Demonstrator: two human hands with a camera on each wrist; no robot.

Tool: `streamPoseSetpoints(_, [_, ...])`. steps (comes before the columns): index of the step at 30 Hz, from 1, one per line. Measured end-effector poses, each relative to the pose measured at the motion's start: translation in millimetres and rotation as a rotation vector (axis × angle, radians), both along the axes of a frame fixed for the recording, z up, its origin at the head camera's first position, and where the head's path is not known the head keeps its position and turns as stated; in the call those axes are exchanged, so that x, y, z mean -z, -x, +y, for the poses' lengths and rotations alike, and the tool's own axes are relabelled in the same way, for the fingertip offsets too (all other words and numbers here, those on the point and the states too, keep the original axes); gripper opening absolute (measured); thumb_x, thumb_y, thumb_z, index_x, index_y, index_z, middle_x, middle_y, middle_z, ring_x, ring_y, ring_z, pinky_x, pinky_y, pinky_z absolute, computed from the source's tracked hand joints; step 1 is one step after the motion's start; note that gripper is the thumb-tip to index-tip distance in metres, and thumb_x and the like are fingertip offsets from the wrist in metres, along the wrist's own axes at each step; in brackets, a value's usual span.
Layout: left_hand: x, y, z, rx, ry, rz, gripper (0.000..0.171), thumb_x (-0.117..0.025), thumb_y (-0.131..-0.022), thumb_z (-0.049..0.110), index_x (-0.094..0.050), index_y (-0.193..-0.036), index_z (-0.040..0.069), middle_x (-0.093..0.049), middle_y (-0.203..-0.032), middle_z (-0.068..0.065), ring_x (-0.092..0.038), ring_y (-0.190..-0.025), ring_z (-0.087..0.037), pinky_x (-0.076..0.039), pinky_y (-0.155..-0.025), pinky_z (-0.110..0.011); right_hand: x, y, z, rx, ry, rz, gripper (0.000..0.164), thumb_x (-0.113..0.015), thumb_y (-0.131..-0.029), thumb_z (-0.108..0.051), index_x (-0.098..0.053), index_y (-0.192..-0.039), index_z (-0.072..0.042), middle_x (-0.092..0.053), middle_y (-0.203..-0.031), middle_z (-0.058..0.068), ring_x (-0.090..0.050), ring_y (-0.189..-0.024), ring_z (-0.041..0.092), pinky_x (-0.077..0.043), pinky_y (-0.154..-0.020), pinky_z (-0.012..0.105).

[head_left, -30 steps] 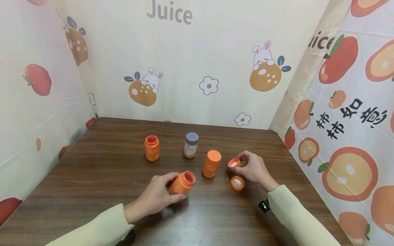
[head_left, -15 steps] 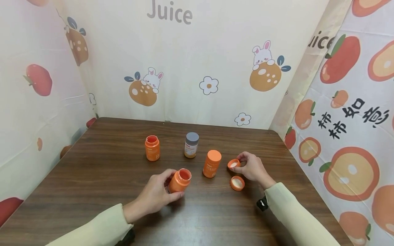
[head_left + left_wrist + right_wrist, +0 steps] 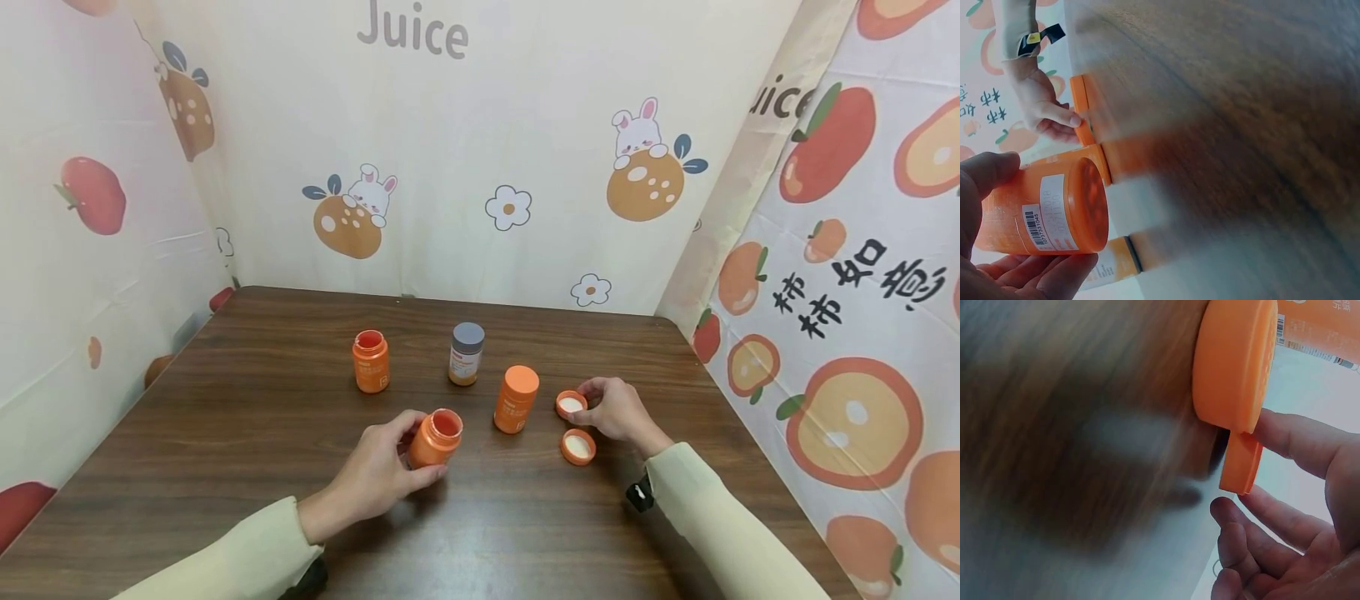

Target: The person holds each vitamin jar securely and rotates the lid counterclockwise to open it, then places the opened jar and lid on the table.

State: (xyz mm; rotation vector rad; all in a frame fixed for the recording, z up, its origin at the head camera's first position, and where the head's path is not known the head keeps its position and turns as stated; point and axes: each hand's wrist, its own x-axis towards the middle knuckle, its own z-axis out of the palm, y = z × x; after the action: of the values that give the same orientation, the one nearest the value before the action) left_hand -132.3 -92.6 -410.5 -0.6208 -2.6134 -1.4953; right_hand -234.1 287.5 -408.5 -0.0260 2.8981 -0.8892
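Note:
My left hand (image 3: pixel 378 468) grips an uncapped orange bottle (image 3: pixel 431 446), held tilted with its red-rimmed mouth toward the right. In the left wrist view, the base and label of this bottle (image 3: pixel 1054 206) show, clear of the table. At the right, my right hand (image 3: pixel 617 410) pinches an upturned orange cap (image 3: pixel 572 405) with a white liner; it lies level at the tabletop. Just in front of it lies a second upturned cap (image 3: pixel 578 447). In the right wrist view, that nearer cap (image 3: pixel 1232 362) partly covers the pinched cap (image 3: pixel 1241 464).
A capped orange bottle (image 3: pixel 516 400) stands left of the caps. Further back are a grey-lidded jar (image 3: pixel 466 354) and another uncapped orange bottle (image 3: pixel 371 362). The brown wooden table (image 3: pixel 262 417) meets printed curtains (image 3: pixel 450 250) at the back and sides.
The cap in my right hand has gone from tilted to level, and the hand has come slightly lower. My left hand has drawn its bottle a little to the left.

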Motion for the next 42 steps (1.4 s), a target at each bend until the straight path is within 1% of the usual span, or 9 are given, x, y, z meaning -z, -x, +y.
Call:
streamPoseSetpoints(4, [-0.4,-0.1,-1,-0.013,0.001,0.010,0.054,-0.093,-0.075,0.015,-0.064,-0.120,0.012,-0.071,-0.109,0.002,-0.069,-0.094,-0.012,-0.056,-0.085,-0.032,1.5,0.1,2,-0.002,-0.015,0.004,0.045,-0.091,-0.078,-0.024,-0.071,-0.113,-0.006,-0.070,-0.106,0.008,-0.061,-0.096,0.025,-0.049,-0.087,0.045])
streamPoseSetpoints(10, [0.4,0.5,-4,-0.035,-0.005,0.017,0.055,-0.093,-0.075,0.014,-0.064,-0.121,0.011,-0.072,-0.110,0.000,-0.069,-0.094,-0.013,-0.056,-0.085,-0.032,2.3,-0.5,3,-0.020,-0.025,0.023,0.047,-0.091,-0.078,-0.024,-0.070,-0.115,-0.005,-0.069,-0.107,0.008,-0.061,-0.097,0.024,-0.049,-0.087,0.045])
streamPoseSetpoints(16, [0.9,4.7,-9,-0.089,0.004,0.059,0.055,-0.094,-0.072,0.009,-0.066,-0.119,0.011,-0.073,-0.108,0.000,-0.070,-0.091,-0.013,-0.057,-0.083,-0.032,-5.8,-6.5,1,-0.007,-0.023,0.061,0.049,-0.086,-0.083,-0.031,-0.068,-0.120,-0.005,-0.068,-0.114,0.011,-0.061,-0.099,0.027,-0.050,-0.088,0.047])
streamPoseSetpoints(21, [1.8,9.4,-12,-0.112,0.009,0.086,0.054,-0.094,-0.071,0.008,-0.066,-0.118,0.010,-0.073,-0.106,0.000,-0.070,-0.090,-0.015,-0.057,-0.082,-0.033,-12.9,-14.1,-5,-0.010,-0.015,0.097,0.050,-0.081,-0.088,-0.033,-0.066,-0.126,-0.004,-0.068,-0.121,0.015,-0.061,-0.103,0.030,-0.051,-0.090,0.048])
streamPoseSetpoints(28, [0.8,14.7,-17,-0.159,0.047,0.077,0.055,-0.093,-0.074,0.013,-0.064,-0.120,0.008,-0.072,-0.108,-0.001,-0.066,-0.089,-0.014,-0.056,-0.082,-0.037,-21.0,-27.7,-13,-0.011,0.001,0.169,0.044,-0.081,-0.089,-0.032,-0.068,-0.123,-0.007,-0.069,-0.121,0.015,-0.061,-0.109,0.033,-0.050,-0.093,0.050])
streamPoseSetpoints(31, [-0.5,17.0,-20,-0.185,0.061,0.084,0.055,-0.093,-0.075,0.016,-0.063,-0.121,0.007,-0.072,-0.108,-0.004,-0.066,-0.091,-0.016,-0.056,-0.082,-0.041,-22.9,-33.4,-16,-0.019,-0.002,0.198,0.042,-0.080,-0.090,-0.032,-0.068,-0.121,-0.008,-0.069,-0.121,0.015,-0.062,-0.110,0.034,-0.050,-0.093,0.051])
streamPoseSetpoints(35, [-1.0,19.5,-24,-0.211,0.074,0.086,0.056,-0.093,-0.076,0.016,-0.062,-0.122,0.006,-0.073,-0.111,-0.007,-0.068,-0.095,-0.020,-0.057,-0.086,-0.045,-23.0,-41.2,-20,-0.035,-0.011,0.238,0.043,-0.080,-0.090,-0.032,-0.067,-0.123,-0.007,-0.069,-0.121,0.015,-0.062,-0.111,0.035,-0.051,-0.091,0.051])
streamPoseSetpoints(38, [-1.3,20.9,-27,-0.234,0.089,0.084,0.057,-0.093,-0.076,0.016,-0.062,-0.122,0.006,-0.072,-0.112,-0.008,-0.068,-0.094,-0.022,-0.057,-0.085,-0.044,-22.1,-47.3,-24,-0.050,-0.005,0.289,0.043,-0.081,-0.089,-0.032,-0.069,-0.121,-0.005,-0.070,-0.120,0.014,-0.062,-0.108,0.035,-0.050,-0.089,0.050])
streamPoseSetpoints(42, [-2.2,23.1,-31,-0.261,0.110,0.080,0.057,-0.092,-0.077,0.017,-0.060,-0.123,0.006,-0.072,-0.112,-0.010,-0.066,-0.092,-0.023,-0.055,-0.082,-0.043,-21.2,-54.1,-28,-0.077,-0.005,0.373,0.039,-0.083,-0.087,-0.030,-0.071,-0.116,-0.006,-0.072,-0.115,0.012,-0.064,-0.100,0.033,-0.049,-0.084,0.046])
